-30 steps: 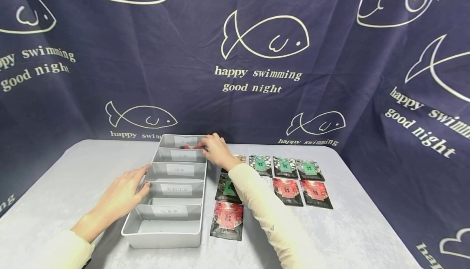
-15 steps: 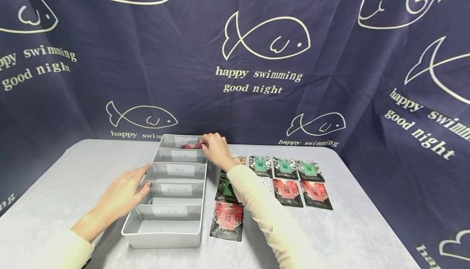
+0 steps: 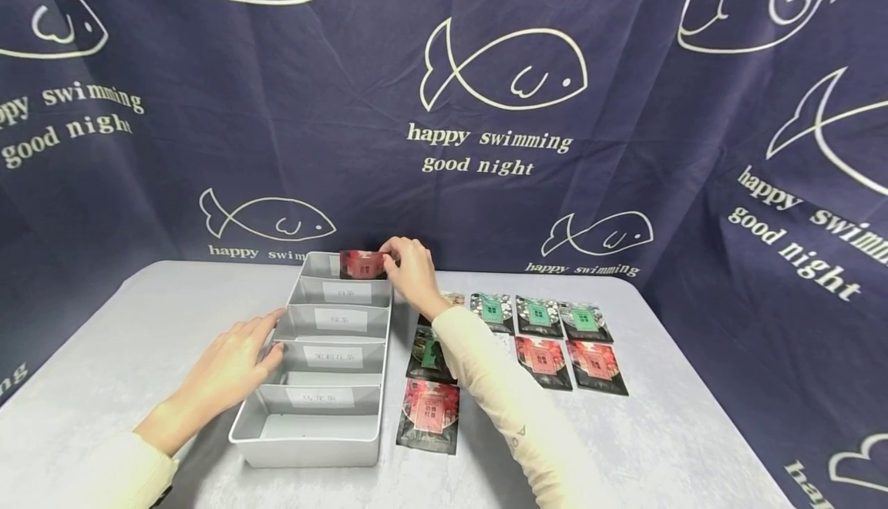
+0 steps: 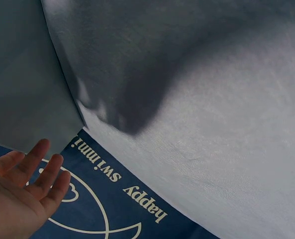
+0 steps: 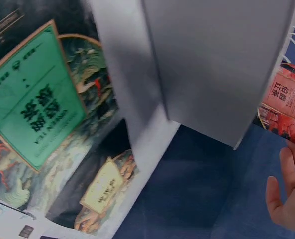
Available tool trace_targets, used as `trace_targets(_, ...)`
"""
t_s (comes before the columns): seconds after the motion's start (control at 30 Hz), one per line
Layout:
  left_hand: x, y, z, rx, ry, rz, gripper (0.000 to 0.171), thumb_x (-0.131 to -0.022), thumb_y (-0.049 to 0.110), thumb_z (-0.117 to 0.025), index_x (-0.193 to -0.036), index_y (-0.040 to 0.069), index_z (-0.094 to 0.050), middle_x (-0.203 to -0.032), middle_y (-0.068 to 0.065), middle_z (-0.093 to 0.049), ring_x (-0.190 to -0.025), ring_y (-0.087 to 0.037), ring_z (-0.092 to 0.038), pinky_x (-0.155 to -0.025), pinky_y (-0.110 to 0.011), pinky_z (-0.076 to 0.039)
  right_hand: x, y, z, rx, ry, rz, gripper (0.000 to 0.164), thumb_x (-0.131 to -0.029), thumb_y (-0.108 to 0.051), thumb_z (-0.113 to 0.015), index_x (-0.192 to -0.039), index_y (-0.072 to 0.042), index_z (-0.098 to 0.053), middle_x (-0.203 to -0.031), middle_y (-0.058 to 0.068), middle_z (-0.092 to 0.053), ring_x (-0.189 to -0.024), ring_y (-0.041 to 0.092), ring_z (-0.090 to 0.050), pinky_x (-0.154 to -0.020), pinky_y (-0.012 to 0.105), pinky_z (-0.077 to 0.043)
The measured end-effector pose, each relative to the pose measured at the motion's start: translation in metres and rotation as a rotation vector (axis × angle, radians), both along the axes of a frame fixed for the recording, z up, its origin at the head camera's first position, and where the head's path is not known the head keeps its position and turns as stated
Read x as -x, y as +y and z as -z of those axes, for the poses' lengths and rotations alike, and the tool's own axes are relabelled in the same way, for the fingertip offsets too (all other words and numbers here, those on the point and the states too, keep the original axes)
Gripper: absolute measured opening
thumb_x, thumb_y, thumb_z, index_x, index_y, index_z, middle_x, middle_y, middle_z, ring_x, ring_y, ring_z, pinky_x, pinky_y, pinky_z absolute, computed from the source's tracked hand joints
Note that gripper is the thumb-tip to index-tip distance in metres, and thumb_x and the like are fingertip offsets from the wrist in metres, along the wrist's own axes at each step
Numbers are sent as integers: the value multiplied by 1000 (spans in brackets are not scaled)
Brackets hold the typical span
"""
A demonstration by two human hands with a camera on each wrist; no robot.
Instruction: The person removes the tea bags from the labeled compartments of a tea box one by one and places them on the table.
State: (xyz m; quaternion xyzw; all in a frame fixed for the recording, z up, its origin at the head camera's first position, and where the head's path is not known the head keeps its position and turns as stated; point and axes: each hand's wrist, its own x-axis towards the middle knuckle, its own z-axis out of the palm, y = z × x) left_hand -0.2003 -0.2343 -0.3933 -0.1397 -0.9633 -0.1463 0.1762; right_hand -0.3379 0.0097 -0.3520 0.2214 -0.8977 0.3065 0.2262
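Note:
A grey divided box with paper labels on its dividers stands left of centre. At its rearmost compartment my right hand pinches a red and black tea packet by its right edge. The packet is held up with its front towards me, above the back compartment; its lower edge is hidden behind a divider. In the right wrist view the red label shows beside the fingertips. My left hand rests against the box's left rim, fingers extended; the left wrist view shows that hand beside the box wall.
Right of the box lie several tea packets: a red one in front, a dark green one behind it, green-labelled ones at the back and red ones at the right. A dark blue fish-print curtain hangs behind the table.
The red tea packet was low in the rear compartment; my right hand has raised it above the rim and its front now shows. My left hand has stayed at the box's side.

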Motion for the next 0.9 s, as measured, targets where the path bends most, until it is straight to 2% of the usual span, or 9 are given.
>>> trace_targets(0.23,1,1,-1,4,-1,7,51,-86,21,-52,-132,1,-43,-119,-23,-58,-107,-43,-53,-89,-56,-42,-4,5,-18,94,58,-35,11,-82,-10,-59,-89,-10,-68,-79,3,-65,-80,21,-58,-74,33,-47)
trace_targets(0.5,-1,1,-2,2,4,10,50,-86,20,-52,-131,0,-44,-118,-23,-58,-107,-43,-53,-89,-56,-42,-16,17,-39,145,67,-71,11,-81,-9,-59,-88,-10,-68,-78,3,-66,-76,16,-60,-73,32,-48)
trace_targets(0.9,-1,1,-3,3,-3,8,50,-87,21,-52,-132,1,-44,-119,-22,-58,-107,-42,-53,-89,-56,-42,-39,59,-47,181,48,-141,11,-81,-4,-58,-86,-6,-67,-76,6,-66,-72,17,-60,-66,34,-50)
